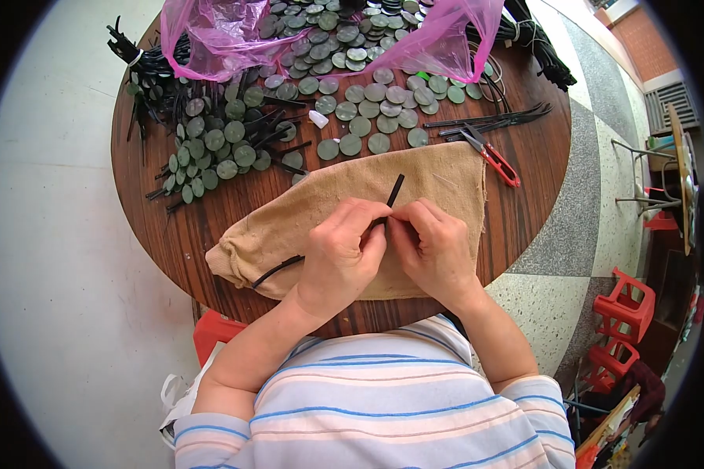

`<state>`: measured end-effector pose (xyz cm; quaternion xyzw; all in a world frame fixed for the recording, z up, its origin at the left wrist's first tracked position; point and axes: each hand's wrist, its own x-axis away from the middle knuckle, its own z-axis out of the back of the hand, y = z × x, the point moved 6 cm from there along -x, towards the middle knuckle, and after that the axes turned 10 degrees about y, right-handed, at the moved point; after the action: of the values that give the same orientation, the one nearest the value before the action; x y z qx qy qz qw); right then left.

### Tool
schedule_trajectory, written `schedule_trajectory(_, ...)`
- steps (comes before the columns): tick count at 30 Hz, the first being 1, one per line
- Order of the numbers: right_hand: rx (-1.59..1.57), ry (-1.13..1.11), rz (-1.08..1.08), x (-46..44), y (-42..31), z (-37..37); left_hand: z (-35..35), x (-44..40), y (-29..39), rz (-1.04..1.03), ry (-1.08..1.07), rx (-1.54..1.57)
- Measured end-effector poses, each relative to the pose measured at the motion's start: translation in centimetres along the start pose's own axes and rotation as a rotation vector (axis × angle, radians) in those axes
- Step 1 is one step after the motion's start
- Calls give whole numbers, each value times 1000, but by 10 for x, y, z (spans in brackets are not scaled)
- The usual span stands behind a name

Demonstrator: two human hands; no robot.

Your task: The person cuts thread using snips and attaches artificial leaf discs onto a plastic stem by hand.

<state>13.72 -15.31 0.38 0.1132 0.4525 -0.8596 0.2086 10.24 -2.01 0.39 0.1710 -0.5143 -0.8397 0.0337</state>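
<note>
A thin black cord [278,270] runs across the tan cloth [321,191] and up between my hands, its end sticking out above my fingertips. My left hand [342,244] is closed in a pinch on this cord. Close against it, my right hand [432,244] also pinches at the cord near the same spot; the fingers hide the exact point they grip. The cloth lies flat under both hands on the round wooden table [524,211]. To the right of the cloth rest red-handled thread snips [502,166].
Many dark green round discs [352,102] spread over the table's far side, partly under a pink plastic bag [414,55]. Discs on black cords [211,148] are piled at left. Loose black cords [508,119] lie at right. Red stools [624,305] stand on the floor.
</note>
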Motion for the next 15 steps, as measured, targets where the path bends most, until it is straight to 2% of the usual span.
schedule_trajectory(15,11,28,52,2,-1,1,-1,0,-5,6,0,76)
